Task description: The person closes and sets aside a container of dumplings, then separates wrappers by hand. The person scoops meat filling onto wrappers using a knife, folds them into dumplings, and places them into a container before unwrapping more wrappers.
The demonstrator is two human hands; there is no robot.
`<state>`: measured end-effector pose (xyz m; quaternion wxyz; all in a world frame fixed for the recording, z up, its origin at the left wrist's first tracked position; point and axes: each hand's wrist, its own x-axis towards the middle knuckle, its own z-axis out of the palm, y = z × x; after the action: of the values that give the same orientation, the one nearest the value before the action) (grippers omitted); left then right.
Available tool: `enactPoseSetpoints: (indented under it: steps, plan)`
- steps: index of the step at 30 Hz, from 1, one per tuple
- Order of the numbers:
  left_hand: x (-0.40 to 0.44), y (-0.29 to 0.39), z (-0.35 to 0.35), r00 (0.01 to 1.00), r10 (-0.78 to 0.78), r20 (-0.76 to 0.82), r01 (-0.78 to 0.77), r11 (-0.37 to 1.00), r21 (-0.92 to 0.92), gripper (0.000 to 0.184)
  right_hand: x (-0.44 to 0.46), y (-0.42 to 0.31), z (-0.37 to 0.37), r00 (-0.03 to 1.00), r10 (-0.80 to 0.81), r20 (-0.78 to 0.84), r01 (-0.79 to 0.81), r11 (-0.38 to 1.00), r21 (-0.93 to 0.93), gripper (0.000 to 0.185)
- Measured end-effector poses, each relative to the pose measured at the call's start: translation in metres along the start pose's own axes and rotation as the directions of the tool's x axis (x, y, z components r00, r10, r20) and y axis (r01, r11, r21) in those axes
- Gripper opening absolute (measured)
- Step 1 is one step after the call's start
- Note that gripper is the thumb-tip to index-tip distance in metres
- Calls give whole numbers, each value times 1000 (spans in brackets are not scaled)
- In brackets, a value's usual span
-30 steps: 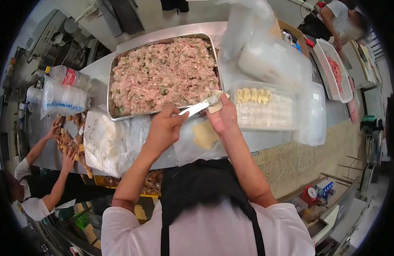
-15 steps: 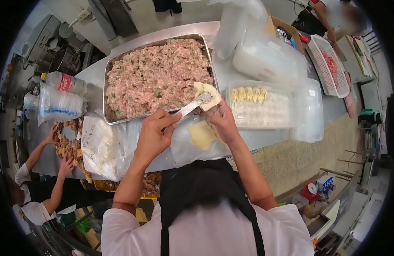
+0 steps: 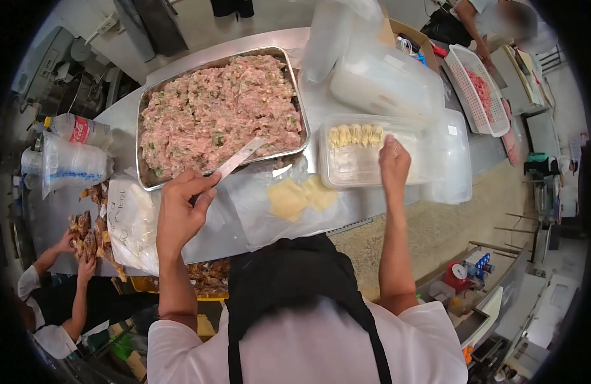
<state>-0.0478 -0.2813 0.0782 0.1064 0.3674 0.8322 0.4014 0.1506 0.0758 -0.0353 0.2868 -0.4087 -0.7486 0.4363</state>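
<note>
Pale yellow folded dumplings (image 3: 354, 135) in a row, clear tub (image 3: 372, 178), right of frame centre. Right hand (image 3: 395, 160) at row's end, can't tell its grip; half a second ago it held a wrapper by the tray (image 3: 298, 93). Left hand (image 3: 183, 208) grips flat spatula (image 3: 240, 159) over pink filling (image 3: 222, 115).

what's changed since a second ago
The right hand moved right, from the meat tray to the row of dumplings in the clear container; whether it still holds its wrapper is hidden. The left hand drew the spatula leftward, keeping hold of it. The tray stayed put.
</note>
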Motion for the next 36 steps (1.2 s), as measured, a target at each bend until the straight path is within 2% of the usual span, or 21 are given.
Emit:
enactPoseSetpoints:
  steps: [1, 2, 4, 5, 6, 8, 12, 14, 17, 21, 23, 24, 26, 28, 30, 32, 33, 35, 36]
  plan:
    - [-1, -1, 1, 1000, -21, 9, 21, 1000, 5, 33, 12, 4, -14, 995, 92, 25, -91, 994, -63, 47]
    - [-2, -2, 2, 999, -43, 18, 43, 999, 11, 33, 22, 12, -24, 996, 90, 21, -88, 994, -69, 47]
    - [-3, -6, 5, 999, -38, 19, 38, 999, -4, 33, 39, 39, -34, 990, 139, 16, -130, 956, -261, 50]
    - [-4, -7, 7, 999, -35, 17, 35, 999, -10, 33, 51, 56, -37, 997, 67, 42, -45, 917, -396, 35]
    - [-4, -8, 9, 999, -33, 16, 33, 999, -13, 33, 56, 57, -35, 997, 65, 40, -44, 916, -398, 35]
    - [-4, -8, 10, 998, -59, 37, 60, 998, -31, 33, 61, 60, -30, 959, -284, -22, 232, 823, -518, 28]
    - [-6, -9, 9, 997, -69, 47, 70, 997, -16, 33, 70, 60, -20, 971, -226, -72, 173, 883, -437, 33]
    - [-9, -14, 8, 999, -50, 13, 50, 998, -34, 33, 69, 53, -18, 999, -42, -20, 32, 937, -349, 33]
    - [-13, -21, 7, 998, -60, -5, 60, 998, -29, 33, 77, 67, -14, 999, 0, -34, -10, 960, -281, 33]
    - [-15, -23, 8, 994, -112, 16, 113, 993, -18, 32, 75, 55, -17, 998, 56, 2, -51, 913, -404, 28]
    - [-17, -28, 8, 997, -80, -5, 80, 997, -12, 32, 64, 48, -16, 949, -304, -88, 222, 837, -501, 26]
    - [-19, -30, 7, 994, -110, -20, 110, 994, -3, 32, 54, 28, -12, 951, -304, -57, 239, 839, -488, 26]
    - [-21, -31, 5, 988, -154, -21, 153, 987, -47, 33, 17, -23, 3, 966, -239, -95, 207, 943, -261, 18]
    - [-25, -41, 7, 979, -200, -26, 199, 979, -42, 33, -27, -37, 25, 916, -312, 250, 334, 941, -47, 18]
    - [-25, -45, 12, 978, -208, -9, 208, 978, -23, 33, -71, -42, 63, 728, -344, 593, 330, 934, 137, 19]
    - [-24, -40, 15, 976, -217, 2, 217, 976, -22, 33, -100, -17, 100, 565, -399, 723, 546, 837, 35, 20]
    - [-23, -40, 14, 975, -223, 9, 224, 974, -20, 33, -107, -4, 112, 564, -399, 723, 545, 837, 37, 20]
    - [-26, -44, 13, 976, -219, 6, 219, 976, -13, 33, -117, 16, 129, 484, -348, 803, 680, 727, -95, 21]
    - [-26, -46, 13, 978, -210, 2, 210, 978, -8, 33, -115, 22, 132, 481, -350, 804, 681, 726, -92, 21]
